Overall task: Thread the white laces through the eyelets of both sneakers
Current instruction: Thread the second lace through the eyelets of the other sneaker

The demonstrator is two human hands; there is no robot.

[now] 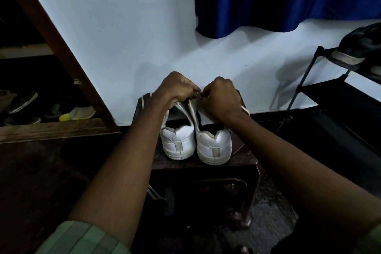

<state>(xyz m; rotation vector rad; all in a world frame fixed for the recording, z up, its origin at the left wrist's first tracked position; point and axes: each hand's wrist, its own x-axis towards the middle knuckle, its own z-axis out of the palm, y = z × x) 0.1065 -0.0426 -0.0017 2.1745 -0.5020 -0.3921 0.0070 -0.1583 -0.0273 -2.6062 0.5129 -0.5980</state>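
Two white sneakers stand side by side on a dark stool point(243, 163), heels toward me: the left sneaker point(178, 144) and the right sneaker point(214, 147). My left hand point(177, 90) and my right hand point(221, 97) are closed over the front of the right sneaker, fingertips meeting at its eyelet edge. A white lace point(245, 109) runs out from under my right wrist, and another strip of lace point(142, 102) shows by my left forearm. The eyelets and the toes are hidden by my hands.
A pale wall rises just behind the stool, with a blue curtain point(278, 0) hanging above. A black shoe rack point(329, 93) with a dark shoe point(358, 49) stands at the right. A wooden shelf point(51, 128) with several shoes is at the left.
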